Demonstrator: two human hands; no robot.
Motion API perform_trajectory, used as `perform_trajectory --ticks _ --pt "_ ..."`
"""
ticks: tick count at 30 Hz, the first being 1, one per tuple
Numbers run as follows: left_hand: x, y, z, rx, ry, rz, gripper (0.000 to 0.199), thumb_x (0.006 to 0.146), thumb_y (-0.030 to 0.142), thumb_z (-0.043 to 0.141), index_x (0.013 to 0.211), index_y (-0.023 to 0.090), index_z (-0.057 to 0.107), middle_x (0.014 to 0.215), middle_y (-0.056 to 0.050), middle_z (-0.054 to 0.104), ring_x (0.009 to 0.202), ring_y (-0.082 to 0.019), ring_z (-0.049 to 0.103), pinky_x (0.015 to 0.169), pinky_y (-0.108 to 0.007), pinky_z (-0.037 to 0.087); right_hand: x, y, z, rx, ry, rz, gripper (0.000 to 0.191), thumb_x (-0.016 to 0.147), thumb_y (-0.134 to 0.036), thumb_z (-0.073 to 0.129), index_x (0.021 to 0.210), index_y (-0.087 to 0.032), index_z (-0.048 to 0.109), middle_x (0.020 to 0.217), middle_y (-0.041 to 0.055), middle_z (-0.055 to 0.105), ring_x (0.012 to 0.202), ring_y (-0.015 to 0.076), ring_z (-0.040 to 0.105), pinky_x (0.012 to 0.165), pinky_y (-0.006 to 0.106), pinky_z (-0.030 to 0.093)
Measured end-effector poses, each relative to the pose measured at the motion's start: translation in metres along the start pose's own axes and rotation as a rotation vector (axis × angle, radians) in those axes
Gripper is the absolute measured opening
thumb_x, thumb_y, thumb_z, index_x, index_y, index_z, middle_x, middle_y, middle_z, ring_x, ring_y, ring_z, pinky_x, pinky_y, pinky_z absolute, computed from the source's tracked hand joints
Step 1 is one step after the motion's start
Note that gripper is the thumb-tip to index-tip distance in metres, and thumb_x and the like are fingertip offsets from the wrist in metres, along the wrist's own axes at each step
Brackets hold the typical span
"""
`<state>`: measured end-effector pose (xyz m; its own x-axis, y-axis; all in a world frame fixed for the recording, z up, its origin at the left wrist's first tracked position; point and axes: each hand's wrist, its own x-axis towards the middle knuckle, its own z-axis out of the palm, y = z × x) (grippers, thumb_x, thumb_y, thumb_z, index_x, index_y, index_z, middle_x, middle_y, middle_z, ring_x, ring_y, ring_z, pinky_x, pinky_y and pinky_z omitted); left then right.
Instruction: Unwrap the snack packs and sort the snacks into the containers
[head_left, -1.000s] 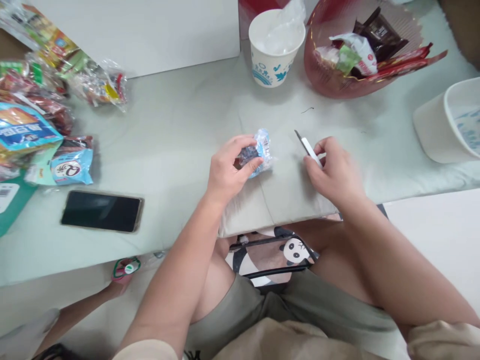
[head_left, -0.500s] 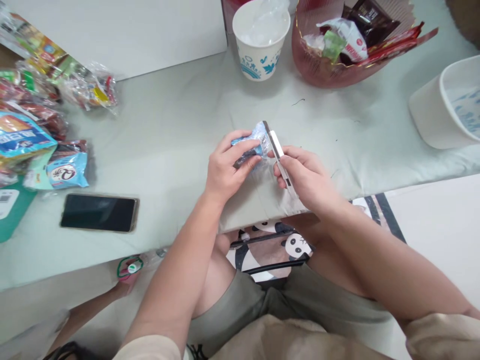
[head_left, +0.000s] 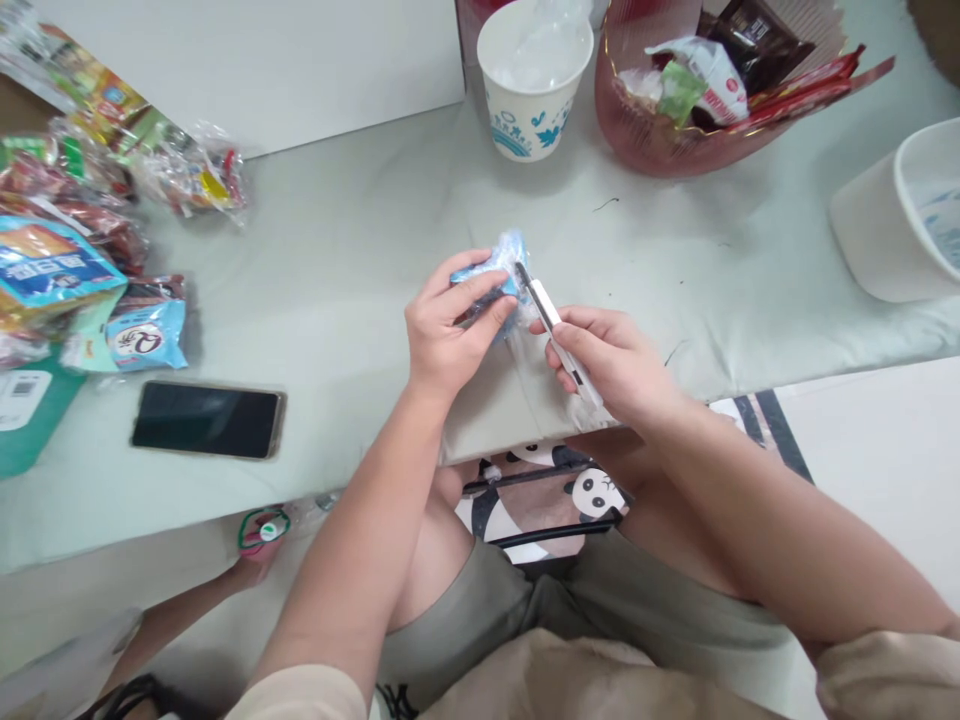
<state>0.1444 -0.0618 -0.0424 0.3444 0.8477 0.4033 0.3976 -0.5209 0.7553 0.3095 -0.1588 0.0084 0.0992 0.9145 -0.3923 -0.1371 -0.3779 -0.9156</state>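
Note:
My left hand (head_left: 450,325) is closed on a small blue and clear snack packet (head_left: 511,250), its fingers and thumb pinching the side of the wrapper. In my right hand (head_left: 607,355) is a white utility knife (head_left: 546,308), held along its handle with the thumb on top. The knife's dark tip touches or lies just over the right side of the packet; which one I cannot tell. Both hands are above the front part of the cloth-covered table (head_left: 337,260). What is inside the packet is hidden.
Packaged snacks (head_left: 60,270) are piled at the left, with a phone (head_left: 208,420) in front. At the back stand a paper cup (head_left: 529,130) holding clear plastic and a pink bowl (head_left: 660,150) of snacks. A white container (head_left: 870,235) is at right. Another person's hand (head_left: 259,565) shows lower left.
The knife's tip has come down and left across the packet's end, and its dark part shows shorter. My left hand has shifted slightly left. The whole view has moved a little.

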Motion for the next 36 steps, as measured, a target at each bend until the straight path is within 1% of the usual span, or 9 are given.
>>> perform_trajectory --ticks 7,16,18,20,23,27,30,33,36 --pt "0.004 -0.019 0.000 -0.036 0.144 -0.078 0.036 0.098 0.055 0.062 0.121 0.031 0.073 0.136 -0.006 0.070 0.123 -0.025 0.069 0.090 -0.037 0.064 -0.005 0.006 0.012 -0.128 -0.061 0.005 0.020 0.085 -0.035 0.061 0.096 -0.018 0.067 0.068 -0.0038 0.058 0.047 0.0085 0.050 0.048 0.025 0.039" --pt "0.009 -0.044 -0.002 -0.211 0.179 -0.200 0.055 0.094 0.072 0.054 0.130 0.032 0.067 0.135 -0.006 0.070 0.117 -0.023 0.073 0.083 -0.032 0.065 -0.001 0.011 0.008 -0.397 -0.085 -0.079 0.028 0.090 -0.039 0.054 0.099 -0.019 0.070 0.071 -0.0004 0.060 0.056 0.0127 0.053 0.056 0.028 0.042" --pt "0.011 -0.047 -0.005 -0.245 0.130 -0.229 0.057 0.094 0.074 0.052 0.131 0.032 0.065 0.130 -0.006 0.071 0.110 -0.021 0.075 0.078 -0.030 0.065 0.002 0.012 -0.003 -0.605 0.014 -0.198 0.030 0.090 -0.039 0.054 0.100 -0.019 0.074 0.078 0.0038 0.065 0.061 0.0155 0.055 0.059 0.031 0.042" --pt "0.012 -0.044 -0.008 -0.316 0.076 -0.258 0.052 0.094 0.072 0.055 0.121 0.030 0.069 0.130 -0.006 0.071 0.105 -0.020 0.075 0.072 -0.029 0.064 0.007 0.012 -0.017 -0.853 0.201 -0.314 0.031 0.090 -0.038 0.057 0.102 -0.020 0.078 0.091 0.0088 0.069 0.068 0.0192 0.058 0.062 0.034 0.042" --pt "0.011 -0.031 -0.006 -0.462 0.036 -0.300 0.041 0.088 0.066 0.069 0.097 0.026 0.073 0.130 -0.006 0.071 0.098 -0.019 0.074 0.065 -0.027 0.060 0.014 0.013 -0.037 -1.121 0.413 -0.332 0.029 0.090 -0.034 0.056 0.099 -0.021 0.080 0.096 0.0122 0.069 0.076 0.0242 0.061 0.064 0.036 0.041" --pt "0.010 -0.017 0.000 -0.579 0.090 -0.336 0.031 0.078 0.052 0.083 0.087 0.024 0.074 0.122 -0.005 0.073 0.086 -0.014 0.071 0.060 -0.023 0.055 0.018 0.017 -0.048 -1.225 0.441 -0.290 0.027 0.091 -0.029 0.053 0.100 -0.021 0.078 0.091 0.0105 0.068 0.079 0.0260 0.063 0.067 0.037 0.045" --pt "0.011 -0.015 0.001 -0.617 0.127 -0.362 0.028 0.075 0.048 0.087 0.084 0.024 0.074 0.120 -0.004 0.073 0.082 -0.012 0.069 0.059 -0.022 0.052 0.019 0.020 -0.052 -1.258 0.539 -0.327 0.026 0.091 -0.028 0.056 0.106 -0.020 0.075 0.102 0.0137 0.067 0.089 0.0302 0.063 0.076 0.043 0.049" --pt "0.011 -0.013 -0.001 -0.625 0.109 -0.362 0.027 0.073 0.045 0.088 0.083 0.024 0.075 0.114 -0.005 0.075 0.084 -0.013 0.068 0.060 -0.021 0.051 0.019 0.022 -0.052 -1.239 0.676 -0.466 0.026 0.091 -0.028 0.058 0.111 -0.020 0.072 0.109 0.0166 0.065 0.102 0.0349 0.062 0.088 0.052 0.048" --pt "0.009 -0.007 -0.001 -0.583 0.016 -0.325 0.024 0.076 0.043 0.086 0.084 0.023 0.076 0.110 -0.005 0.076 0.086 -0.014 0.069 0.061 -0.021 0.050 0.018 0.021 -0.042 -1.150 0.549 -0.683 0.026 0.092 -0.034 0.060 0.112 -0.021 0.070 0.109 0.0154 0.065 0.105 0.0333 0.062 0.092 0.051 0.049"
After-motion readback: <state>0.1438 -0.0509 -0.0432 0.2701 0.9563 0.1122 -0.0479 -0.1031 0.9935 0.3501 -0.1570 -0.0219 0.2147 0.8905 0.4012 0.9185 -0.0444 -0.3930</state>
